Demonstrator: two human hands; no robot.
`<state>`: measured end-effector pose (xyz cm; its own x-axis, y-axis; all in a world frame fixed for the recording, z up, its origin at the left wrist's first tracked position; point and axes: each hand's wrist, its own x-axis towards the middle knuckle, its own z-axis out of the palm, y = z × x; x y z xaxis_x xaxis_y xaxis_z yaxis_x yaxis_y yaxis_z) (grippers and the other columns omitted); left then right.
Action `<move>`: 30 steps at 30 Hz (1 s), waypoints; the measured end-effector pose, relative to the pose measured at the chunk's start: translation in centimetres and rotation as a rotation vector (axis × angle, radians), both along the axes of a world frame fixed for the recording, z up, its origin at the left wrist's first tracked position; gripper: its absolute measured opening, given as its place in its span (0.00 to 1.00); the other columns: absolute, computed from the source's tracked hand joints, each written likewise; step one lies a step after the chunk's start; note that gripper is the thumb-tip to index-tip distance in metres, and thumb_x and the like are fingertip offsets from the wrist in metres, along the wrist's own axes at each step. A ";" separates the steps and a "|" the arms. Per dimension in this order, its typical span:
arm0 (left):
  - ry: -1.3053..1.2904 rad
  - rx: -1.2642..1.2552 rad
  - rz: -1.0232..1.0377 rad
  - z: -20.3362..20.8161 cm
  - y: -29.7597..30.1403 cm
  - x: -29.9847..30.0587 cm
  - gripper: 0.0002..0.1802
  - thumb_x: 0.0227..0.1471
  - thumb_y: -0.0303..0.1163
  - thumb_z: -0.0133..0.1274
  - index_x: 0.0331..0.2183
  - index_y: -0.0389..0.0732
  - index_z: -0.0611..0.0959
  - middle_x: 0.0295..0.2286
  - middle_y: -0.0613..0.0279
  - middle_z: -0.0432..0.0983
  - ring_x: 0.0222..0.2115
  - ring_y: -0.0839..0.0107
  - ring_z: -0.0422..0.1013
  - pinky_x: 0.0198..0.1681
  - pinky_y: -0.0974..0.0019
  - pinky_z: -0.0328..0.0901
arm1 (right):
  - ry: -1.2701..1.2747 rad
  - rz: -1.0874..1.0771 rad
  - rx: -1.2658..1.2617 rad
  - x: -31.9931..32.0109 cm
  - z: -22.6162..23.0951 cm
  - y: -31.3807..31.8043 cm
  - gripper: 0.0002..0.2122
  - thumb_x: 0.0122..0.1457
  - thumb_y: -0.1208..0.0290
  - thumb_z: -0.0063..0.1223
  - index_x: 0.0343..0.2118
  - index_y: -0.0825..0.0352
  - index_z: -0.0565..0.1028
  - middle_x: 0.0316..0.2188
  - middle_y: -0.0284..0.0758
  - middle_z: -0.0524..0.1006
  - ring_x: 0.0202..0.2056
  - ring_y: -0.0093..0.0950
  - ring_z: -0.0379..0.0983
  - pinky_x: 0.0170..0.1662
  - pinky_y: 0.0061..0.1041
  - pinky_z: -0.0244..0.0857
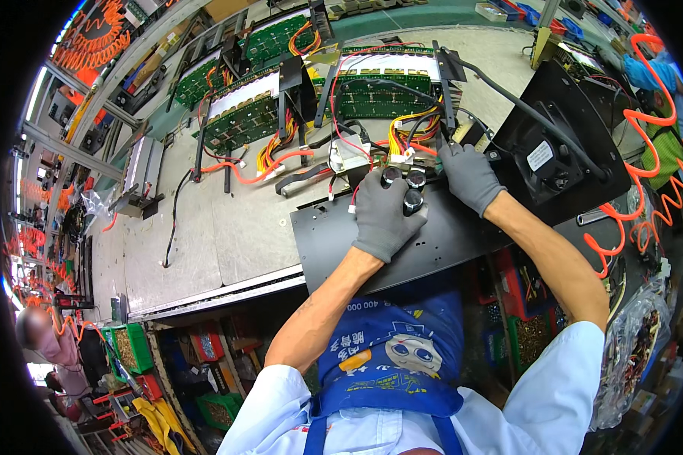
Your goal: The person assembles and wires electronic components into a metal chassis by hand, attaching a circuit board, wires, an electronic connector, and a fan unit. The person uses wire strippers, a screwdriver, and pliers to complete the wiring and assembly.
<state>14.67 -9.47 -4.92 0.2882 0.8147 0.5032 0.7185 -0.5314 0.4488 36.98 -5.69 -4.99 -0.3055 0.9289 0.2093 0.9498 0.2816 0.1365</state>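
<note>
My left hand (pixel 387 216), in a grey glove, lies over a black metal panel (pixel 334 243), its fingers curled around black capacitors (pixel 414 180) that stand upright. What sits under the capacitors is mostly hidden by the glove. To the right, my right hand (pixel 472 178), gloved alike, has its fingers drawn together by the panel's far edge, near wires and a small connector (pixel 461 135). Whatever is between those fingertips is hidden. Beyond both hands stands a unit of green circuit boards (pixel 383 97), with bundled yellow, red and black wires (pixel 413 129) running toward the panel.
A black plate with a fan (pixel 542 155) leans at the right, crossed by a thick black cable (pixel 501 87). Another green board unit (pixel 243 117) stands to the left. Orange coiled air hoses (pixel 637 136) hang at the right. Parts bins (pixel 527 288) sit below the table edge.
</note>
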 end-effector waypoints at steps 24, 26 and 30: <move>0.009 -0.022 -0.009 0.2 0.0 0.0 0.27 0.34 0.43 0.72 0.35 0.39 0.82 0.46 0.35 0.70 0.47 0.41 0.68 0.50 0.46 0.67 | -0.218 0.018 0.061 -2.6 3.7 1.3 0.11 0.55 0.73 0.56 0.41 0.66 0.77 0.35 0.41 0.79 0.37 0.40 0.79 0.34 0.36 0.76; 0.015 -0.023 -0.021 0.2 0.0 0.1 0.27 0.34 0.43 0.72 0.35 0.39 0.82 0.46 0.35 0.69 0.47 0.41 0.68 0.50 0.46 0.66 | -0.264 0.058 0.095 -2.4 4.0 1.6 0.09 0.53 0.72 0.56 0.37 0.66 0.78 0.33 0.40 0.79 0.35 0.39 0.79 0.33 0.37 0.75; 0.031 -0.007 0.008 0.0 0.1 0.1 0.27 0.34 0.44 0.72 0.35 0.38 0.82 0.47 0.35 0.69 0.47 0.42 0.68 0.50 0.47 0.67 | -0.182 0.159 0.063 -1.6 4.1 2.2 0.05 0.54 0.72 0.55 0.32 0.66 0.77 0.30 0.40 0.79 0.33 0.39 0.79 0.33 0.36 0.74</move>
